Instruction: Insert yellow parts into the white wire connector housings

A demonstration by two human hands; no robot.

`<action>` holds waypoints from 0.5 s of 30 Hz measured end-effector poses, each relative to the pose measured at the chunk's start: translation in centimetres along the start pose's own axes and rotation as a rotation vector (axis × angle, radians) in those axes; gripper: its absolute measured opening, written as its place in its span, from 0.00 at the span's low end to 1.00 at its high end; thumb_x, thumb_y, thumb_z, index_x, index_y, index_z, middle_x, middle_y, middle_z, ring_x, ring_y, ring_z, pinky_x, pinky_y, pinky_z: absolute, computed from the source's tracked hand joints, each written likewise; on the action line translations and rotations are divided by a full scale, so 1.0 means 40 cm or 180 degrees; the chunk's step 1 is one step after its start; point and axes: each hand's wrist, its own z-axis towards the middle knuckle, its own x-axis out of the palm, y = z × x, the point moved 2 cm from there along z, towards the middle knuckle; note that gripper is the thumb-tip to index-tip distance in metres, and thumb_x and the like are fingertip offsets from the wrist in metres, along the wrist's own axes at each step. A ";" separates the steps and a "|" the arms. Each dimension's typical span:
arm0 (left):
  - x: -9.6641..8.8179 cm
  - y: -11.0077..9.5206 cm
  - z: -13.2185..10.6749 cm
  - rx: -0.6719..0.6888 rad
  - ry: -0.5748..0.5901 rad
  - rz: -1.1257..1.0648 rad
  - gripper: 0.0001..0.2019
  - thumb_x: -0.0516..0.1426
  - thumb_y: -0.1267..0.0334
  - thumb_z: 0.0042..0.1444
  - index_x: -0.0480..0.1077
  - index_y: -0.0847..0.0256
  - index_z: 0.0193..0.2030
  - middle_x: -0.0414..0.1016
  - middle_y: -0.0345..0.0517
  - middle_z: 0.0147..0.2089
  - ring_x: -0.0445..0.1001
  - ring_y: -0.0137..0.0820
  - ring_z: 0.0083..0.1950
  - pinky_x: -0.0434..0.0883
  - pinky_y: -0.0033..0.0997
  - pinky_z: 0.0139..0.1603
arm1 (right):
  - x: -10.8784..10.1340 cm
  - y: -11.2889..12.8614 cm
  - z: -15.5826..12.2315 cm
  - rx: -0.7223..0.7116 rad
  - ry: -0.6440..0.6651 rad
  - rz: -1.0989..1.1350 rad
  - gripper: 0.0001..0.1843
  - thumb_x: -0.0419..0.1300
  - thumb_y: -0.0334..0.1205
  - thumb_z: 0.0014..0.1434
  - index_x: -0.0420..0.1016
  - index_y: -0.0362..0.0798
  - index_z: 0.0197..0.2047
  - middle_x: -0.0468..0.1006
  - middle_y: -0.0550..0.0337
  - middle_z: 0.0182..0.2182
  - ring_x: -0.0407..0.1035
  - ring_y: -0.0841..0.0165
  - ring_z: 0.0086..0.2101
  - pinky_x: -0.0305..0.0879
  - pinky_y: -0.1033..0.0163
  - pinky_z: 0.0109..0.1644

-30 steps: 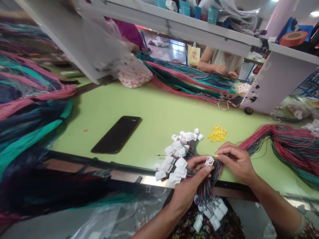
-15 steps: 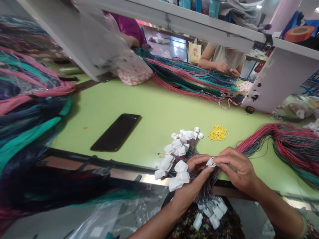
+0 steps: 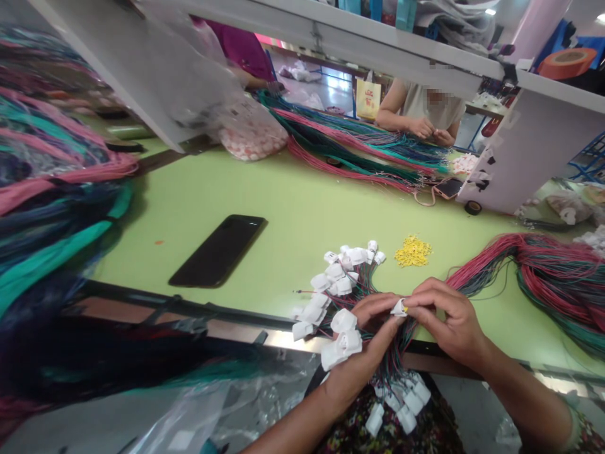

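Note:
My left hand [image 3: 366, 340] grips a bunch of thin red and green wires, with white plastic connectors [image 3: 343, 340] bunched against its side. My right hand [image 3: 449, 315] pinches a small white connector [image 3: 399, 308] at its fingertips, close to my left fingers. More wired white connectors [image 3: 338, 284] lie in a cluster on the green table [image 3: 302, 221], and others [image 3: 406, 403] dangle below the table edge. A long red-and-green wire bundle [image 3: 558, 284] runs off to the right of my right hand. A small heap of yellow pieces [image 3: 413, 251] sits just beyond my hands.
A black phone [image 3: 217, 251] lies on the table. A huge multicoloured wire bundle [image 3: 47, 189] fills the left side. Across the table, beneath a white shelf [image 3: 331, 38], a co-worker [image 3: 425, 107] works behind another wire bundle [image 3: 350, 145], beside a bag of connectors [image 3: 250, 131].
My hands have come closer together, and the small connector has turned between my fingers. The white connectors by my left hand have risen off the table and bunched against it.

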 end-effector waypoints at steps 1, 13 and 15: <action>0.000 0.000 0.000 0.0006 0.0008 -0.0006 0.13 0.64 0.71 0.55 0.80 0.50 0.45 0.82 0.45 0.43 0.79 0.37 0.46 0.76 0.38 0.48 | 0.000 -0.002 0.001 0.0121 -0.0012 0.0075 0.06 0.63 0.34 0.64 0.81 0.53 0.41 0.78 0.59 0.32 0.72 0.68 0.32 0.70 0.63 0.33; 0.010 -0.007 0.001 0.0088 0.0097 -0.0019 0.12 0.64 0.72 0.55 0.80 0.52 0.44 0.84 0.45 0.43 0.81 0.37 0.46 0.78 0.37 0.48 | 0.001 -0.035 0.002 0.1082 -0.0024 0.1159 0.04 0.70 0.38 0.56 0.80 0.50 0.35 0.78 0.61 0.32 0.72 0.70 0.33 0.69 0.65 0.36; 0.008 -0.005 0.001 0.0224 0.0108 0.0032 0.13 0.64 0.72 0.55 0.80 0.53 0.45 0.84 0.44 0.43 0.81 0.36 0.46 0.78 0.36 0.48 | 0.002 -0.041 0.002 0.1240 0.0000 0.1373 0.06 0.71 0.39 0.55 0.79 0.49 0.35 0.78 0.61 0.31 0.72 0.71 0.32 0.70 0.66 0.36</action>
